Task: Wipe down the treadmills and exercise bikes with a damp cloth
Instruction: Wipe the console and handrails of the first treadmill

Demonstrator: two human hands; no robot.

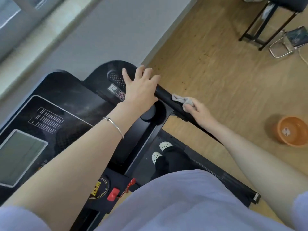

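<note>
Treadmill console [55, 104] at the left, and the left hand [141, 87] lies on its right-hand end, fingers [146, 72] spread and loose, gripping nothing. Just beside it, on the black handrail [166, 95], the grey cloth [181, 99] is bunched under the right hand [198, 112], whose fingers curl round it. Orange basin [293, 130] on the floor [225, 72], far right.

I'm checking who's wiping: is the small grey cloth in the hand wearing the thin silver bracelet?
No, the right hand grips the small grey cloth against the black treadmill handrail; the braceleted left hand holds none.
</note>
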